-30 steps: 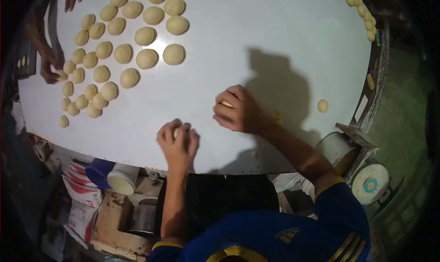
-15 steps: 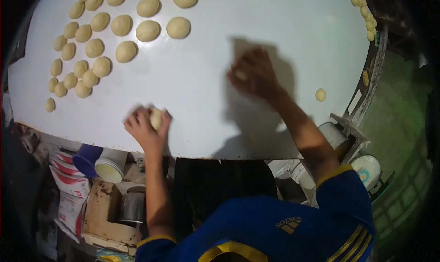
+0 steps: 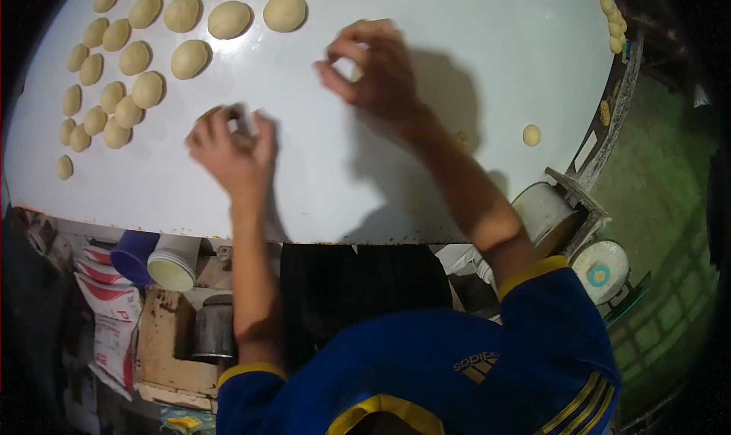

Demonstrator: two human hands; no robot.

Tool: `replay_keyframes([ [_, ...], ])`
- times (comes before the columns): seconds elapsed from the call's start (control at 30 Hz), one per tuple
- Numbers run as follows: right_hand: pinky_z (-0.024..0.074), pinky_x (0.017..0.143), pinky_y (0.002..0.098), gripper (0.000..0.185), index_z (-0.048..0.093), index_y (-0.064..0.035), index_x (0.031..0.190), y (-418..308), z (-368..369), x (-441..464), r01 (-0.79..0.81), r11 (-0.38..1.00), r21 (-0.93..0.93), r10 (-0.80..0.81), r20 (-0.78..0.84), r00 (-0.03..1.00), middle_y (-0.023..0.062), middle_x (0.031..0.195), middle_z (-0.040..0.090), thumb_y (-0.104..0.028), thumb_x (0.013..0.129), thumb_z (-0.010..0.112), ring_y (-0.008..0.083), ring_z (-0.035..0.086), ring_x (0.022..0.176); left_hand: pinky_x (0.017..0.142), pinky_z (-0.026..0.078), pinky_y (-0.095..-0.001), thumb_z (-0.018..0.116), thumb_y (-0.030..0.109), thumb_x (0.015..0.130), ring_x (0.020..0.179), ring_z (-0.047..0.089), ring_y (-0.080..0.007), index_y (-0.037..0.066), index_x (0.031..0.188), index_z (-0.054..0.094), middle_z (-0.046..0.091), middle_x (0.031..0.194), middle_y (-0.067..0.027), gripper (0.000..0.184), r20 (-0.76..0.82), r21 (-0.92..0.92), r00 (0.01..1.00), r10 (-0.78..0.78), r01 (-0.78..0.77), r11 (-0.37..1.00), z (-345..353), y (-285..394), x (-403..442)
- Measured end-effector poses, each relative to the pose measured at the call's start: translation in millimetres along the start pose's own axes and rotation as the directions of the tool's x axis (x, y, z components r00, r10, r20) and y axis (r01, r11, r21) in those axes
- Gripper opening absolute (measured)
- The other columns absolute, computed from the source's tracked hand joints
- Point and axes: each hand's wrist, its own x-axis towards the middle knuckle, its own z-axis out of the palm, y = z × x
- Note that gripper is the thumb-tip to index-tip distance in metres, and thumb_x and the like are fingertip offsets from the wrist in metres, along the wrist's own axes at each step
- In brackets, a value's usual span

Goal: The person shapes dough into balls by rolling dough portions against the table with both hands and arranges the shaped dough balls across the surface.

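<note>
My left hand (image 3: 232, 155) is palm down over the white table (image 3: 304, 161), its fingers curled and slightly blurred. What lies under them is hidden. Farther forward and to the right, my right hand (image 3: 384, 77) curves its fingers and thumb around a pale dough ball (image 3: 355, 73), only a small part of which shows. Many round dough balls (image 3: 148, 89) lie to the left and front left of my left hand, larger ones toward the front. One small ball (image 3: 531, 135) sits alone near the right side.
A row of dough pieces (image 3: 614, 28) lines the far right edge. Below the table's near edge are a white bucket (image 3: 173, 266), a purple container (image 3: 133, 258), a metal pot (image 3: 214, 330) and bags (image 3: 114, 321). A round dial scale (image 3: 600, 271) stands at lower right.
Both hands have moved left and forward over the table. The dough ball seen in my left hand half a second ago no longer shows. The view has shifted, and the other person's hands are out of sight.
</note>
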Motion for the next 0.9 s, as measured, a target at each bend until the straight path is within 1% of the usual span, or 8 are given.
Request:
replay_keyframes([
  [0.07,0.0518,0.102,0.0495,0.021,0.077,-0.0172,0.098,-35,15,-19,-0.049,0.974,0.220,0.062,-0.054,0.997,0.0031,0.108,0.074,-0.026,0.089,0.093,0.0308,0.069,0.109,0.109,0.043,-0.0559,0.082,0.023,0.094,0.119,0.059,-0.0430,0.006,0.120,0.074,0.070,0.120,-0.0173,0.032,0.055,-0.105,0.998,-0.009,0.015,0.994,5,37,-24],
  [0.2,0.0509,0.099,0.0466,0.022,0.073,-0.0169,0.090,-15,-41,-59,-0.018,0.982,0.188,-0.011,0.153,0.988,0.0004,0.104,0.072,-0.017,0.085,0.095,0.0277,0.066,0.103,0.113,0.043,-0.0530,0.086,0.012,0.090,0.123,0.060,-0.0374,0.006,0.118,0.079,0.071,0.125,-0.0147,0.029,0.117,-0.064,0.993,0.001,0.006,0.998,-22,-9,-95],
  [0.3,0.0510,0.097,0.0506,0.017,0.076,-0.0186,0.092,28,-36,-22,0.030,0.999,-0.027,-0.023,0.216,0.976,0.0031,0.109,0.075,-0.024,0.089,0.092,0.0298,0.069,0.108,0.102,0.045,-0.0520,0.086,0.020,0.093,0.113,0.060,-0.0371,0.005,0.112,0.076,0.072,0.115,-0.0139,0.026,0.089,0.109,0.995,-0.055,0.045,0.993,-32,-36,-28],
  [0.37,0.0501,0.094,0.0528,0.017,0.077,-0.0192,0.094,15,3,15,-0.037,0.998,0.055,0.037,-0.016,0.999,0.0030,0.107,0.075,-0.027,0.090,0.091,0.0304,0.069,0.104,0.100,0.045,-0.0525,0.084,0.022,0.095,0.106,0.060,-0.0362,0.005,0.110,0.074,0.071,0.110,-0.0144,0.024,-0.061,0.032,0.998,-0.001,0.003,0.999,-9,-6,10],
  [0.5,0.0502,0.094,0.0541,0.018,0.077,-0.0189,0.094,-43,-3,-32,-0.111,0.978,0.178,0.097,0.086,0.992,0.0026,0.103,0.075,-0.029,0.090,0.091,0.0314,0.069,0.102,0.106,0.045,-0.0519,0.087,0.020,0.090,0.120,0.058,-0.0371,0.009,0.114,0.079,0.070,0.122,-0.0132,0.028,0.046,-0.131,0.999,-0.022,0.028,0.991,-7,21,-58],
  [0.7,0.0508,0.095,0.0535,0.019,0.076,-0.0174,0.092,24,-31,-10,-0.083,0.993,-0.082,0.098,0.206,0.974,0.0042,0.100,0.074,-0.030,0.091,0.090,0.0323,0.069,0.100,0.102,0.044,-0.0534,0.090,0.025,0.091,0.110,0.062,-0.0347,0.008,0.112,0.076,0.073,0.111,-0.0109,0.031,0.034,0.101,0.999,0.028,-0.031,0.994,-29,-47,-19],
  [0.77,0.0512,0.097,0.0528,0.019,0.077,-0.0171,0.090,1,3,27,-0.058,0.997,0.050,0.058,-0.009,0.998,0.0045,0.101,0.074,-0.030,0.092,0.090,0.0326,0.069,0.100,0.100,0.044,-0.0536,0.088,0.025,0.093,0.108,0.061,-0.0340,0.007,0.110,0.075,0.072,0.109,-0.0099,0.028,-0.060,0.041,0.998,0.018,-0.015,0.999,-5,-8,12],
  [0.9,0.0516,0.098,0.0519,0.019,0.077,-0.0163,0.089,-37,-3,-33,-0.076,0.981,0.178,0.048,0.156,0.987,0.0042,0.102,0.075,-0.030,0.092,0.090,0.0322,0.070,0.102,0.103,0.044,-0.0538,0.088,0.024,0.093,0.122,0.059,-0.0383,0.007,0.111,0.075,0.072,0.117,-0.0143,0.028,0.054,-0.138,0.998,0.028,-0.021,0.990,-9,27,-53],
])
